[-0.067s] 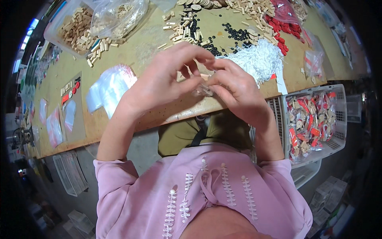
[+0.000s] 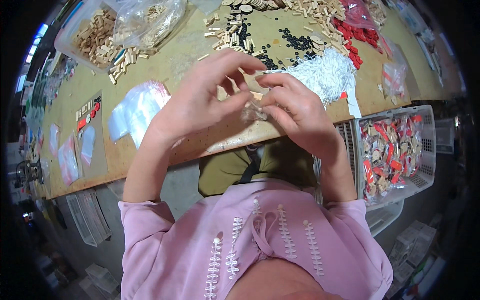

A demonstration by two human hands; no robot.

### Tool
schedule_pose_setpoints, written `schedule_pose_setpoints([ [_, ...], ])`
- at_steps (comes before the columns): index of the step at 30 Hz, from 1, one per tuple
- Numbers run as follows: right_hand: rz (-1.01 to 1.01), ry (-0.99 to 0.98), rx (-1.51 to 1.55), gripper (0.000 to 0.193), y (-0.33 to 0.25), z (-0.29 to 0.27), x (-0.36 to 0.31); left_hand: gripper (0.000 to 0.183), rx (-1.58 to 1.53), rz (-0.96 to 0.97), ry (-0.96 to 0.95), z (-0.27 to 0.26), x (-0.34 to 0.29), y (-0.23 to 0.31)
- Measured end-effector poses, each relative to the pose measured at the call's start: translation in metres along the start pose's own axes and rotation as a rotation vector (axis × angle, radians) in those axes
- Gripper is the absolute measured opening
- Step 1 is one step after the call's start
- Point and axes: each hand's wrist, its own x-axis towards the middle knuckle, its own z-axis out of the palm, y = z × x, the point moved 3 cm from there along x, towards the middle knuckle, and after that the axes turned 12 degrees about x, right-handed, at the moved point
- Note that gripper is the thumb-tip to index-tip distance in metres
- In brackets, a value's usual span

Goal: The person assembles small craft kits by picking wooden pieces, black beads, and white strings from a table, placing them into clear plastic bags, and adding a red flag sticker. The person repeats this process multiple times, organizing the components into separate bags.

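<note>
The right hand (image 2: 302, 107) is holding its thumb and fingers close at the edge of a small clear bag (image 2: 255, 114), apparently pinching the film. The left hand (image 2: 207, 97) is keeping its index finger arched away from its thumb; the thumb tip is lying against or just beside the bag, and which is not clear. The bag is hanging between both sets of fingertips, with a tan piece (image 2: 257, 95) showing at its top; whether that piece is inside is not clear. Handling: the bag is probably behaving as light, soft and slippery, with stiffer contents; the film edges near the opening are offering the best hold. Beyond the right fingers, white strings (image 2: 327, 75) are lying heaped, with black rings (image 2: 298, 42) farther out. Left of the left fingers, flat clear bags (image 2: 142, 107) are lying fanned. Well right of the right fingers, a basket (image 2: 426, 150) is holding filled bags (image 2: 392, 150).
</note>
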Motion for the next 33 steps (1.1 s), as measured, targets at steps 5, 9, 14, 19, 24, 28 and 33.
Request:
schedule_pose_setpoints([
  [5, -0.221, -0.004, -0.154, 0.009, -0.004, -0.006, 0.004, 0.027, 0.364, 0.195, -0.15, -0.007, -0.003, -0.01],
  [9, -0.113, 0.038, 0.135, 0.016, 0.002, -0.012, 0.005, 0.015, 0.26, 0.156, -0.103, -0.001, -0.003, -0.011],
  [14, 0.018, 0.173, 0.308, 0.018, 0.021, -0.045, -0.004, 0.009, 0.088, 0.271, -0.065, 0.016, 0.014, 0.002],
  [19, 0.357, 0.598, 0.014, 0.017, 0.106, -0.148, -0.031, 0.008, 0.106, 0.263, 0.01, 0.027, 0.02, -0.017],
  [24, 0.433, 0.561, -0.633, 0.025, 0.178, -0.232, -0.057, 0.009, 0.13, 0.14, 0.211, 0.027, 0.007, -0.037],
  [28, 0.541, 0.471, -0.679, 0.038, 0.213, -0.254, -0.059, 0.01, 0.167, 0.088, 0.197, 0.021, 0.008, -0.037],
  [33, 0.663, 0.478, -0.512, 0.039, 0.244, -0.269, -0.057, 0.01, 0.194, 0.11, 0.177, 0.02, 0.009, -0.032],
])
